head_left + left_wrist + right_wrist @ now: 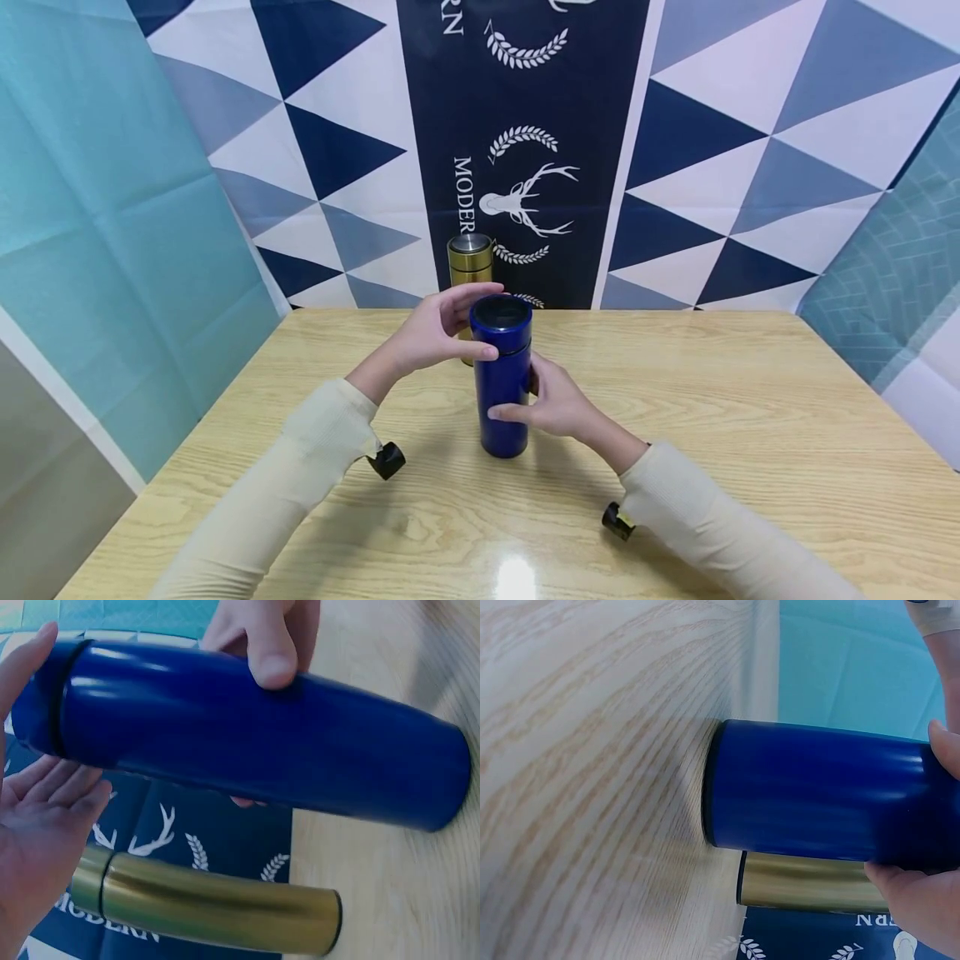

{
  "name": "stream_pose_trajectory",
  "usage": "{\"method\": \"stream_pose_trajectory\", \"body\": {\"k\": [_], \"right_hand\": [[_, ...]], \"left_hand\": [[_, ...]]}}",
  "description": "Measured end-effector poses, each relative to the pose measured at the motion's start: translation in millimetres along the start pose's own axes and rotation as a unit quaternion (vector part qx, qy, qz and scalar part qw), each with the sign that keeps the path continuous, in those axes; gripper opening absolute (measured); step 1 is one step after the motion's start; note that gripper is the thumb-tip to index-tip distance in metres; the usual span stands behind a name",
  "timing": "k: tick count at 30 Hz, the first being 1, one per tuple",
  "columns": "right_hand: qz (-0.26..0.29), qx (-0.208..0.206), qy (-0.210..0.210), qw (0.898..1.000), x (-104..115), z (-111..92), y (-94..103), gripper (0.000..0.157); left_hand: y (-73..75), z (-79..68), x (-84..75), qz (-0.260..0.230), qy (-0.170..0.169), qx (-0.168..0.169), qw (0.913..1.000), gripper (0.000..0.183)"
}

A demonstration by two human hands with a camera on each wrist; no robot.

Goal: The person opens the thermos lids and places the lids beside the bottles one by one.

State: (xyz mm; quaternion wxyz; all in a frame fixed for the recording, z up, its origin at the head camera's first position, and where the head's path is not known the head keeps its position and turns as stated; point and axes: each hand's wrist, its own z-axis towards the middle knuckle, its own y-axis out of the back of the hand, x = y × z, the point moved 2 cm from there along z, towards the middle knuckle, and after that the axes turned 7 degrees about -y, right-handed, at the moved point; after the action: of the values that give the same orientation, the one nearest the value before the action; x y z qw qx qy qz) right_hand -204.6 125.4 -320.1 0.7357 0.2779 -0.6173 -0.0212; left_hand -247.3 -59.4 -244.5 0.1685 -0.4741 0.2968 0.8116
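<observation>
A blue vacuum flask (504,400) with a dark-topped lid (502,315) stands upright at the middle of the table. My right hand (558,396) grips its body from the right, with the thumb across the front. Around the lid, my left hand (442,329) forms a loose C, its thumb by the near side and its fingers stretched behind. In the left wrist view, the palm of that hand is apart from the lid. The flask's base (714,784) meets the wood in the right wrist view.
Behind the blue flask stands a gold flask (471,260) with a steel-topped lid, partly hidden by the left hand. The wooden table (675,400) ends at a patterned cloth backdrop (525,100). A teal cloth (127,208) hangs on the left.
</observation>
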Motion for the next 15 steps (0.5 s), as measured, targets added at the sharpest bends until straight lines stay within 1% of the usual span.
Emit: {"method": "stream_pose_trajectory", "body": {"k": [3,8,10,15], "right_hand": [[-0.001,-0.001,-0.004,1.0,-1,0,-0.6,0.072],[0.0,-0.001,-0.003,1.0,-2,1,-1.2,0.073],[0.001,-0.001,-0.001,1.0,-1,1,-1.3,0.072],[0.002,-0.001,0.003,1.0,-1,1,-0.7,0.072]], "left_hand": [[0.8,-1.3,6.3,-0.013,0.008,0.0,0.9999,0.105],[-0.9,-1.3,12.3,-0.047,0.008,-0.012,0.9988,0.102],[-2.2,-0.9,12.7,-0.052,0.007,-0.013,0.9986,0.103],[-5.2,0.0,12.8,-0.042,0.013,-0.013,0.999,0.11]]}}
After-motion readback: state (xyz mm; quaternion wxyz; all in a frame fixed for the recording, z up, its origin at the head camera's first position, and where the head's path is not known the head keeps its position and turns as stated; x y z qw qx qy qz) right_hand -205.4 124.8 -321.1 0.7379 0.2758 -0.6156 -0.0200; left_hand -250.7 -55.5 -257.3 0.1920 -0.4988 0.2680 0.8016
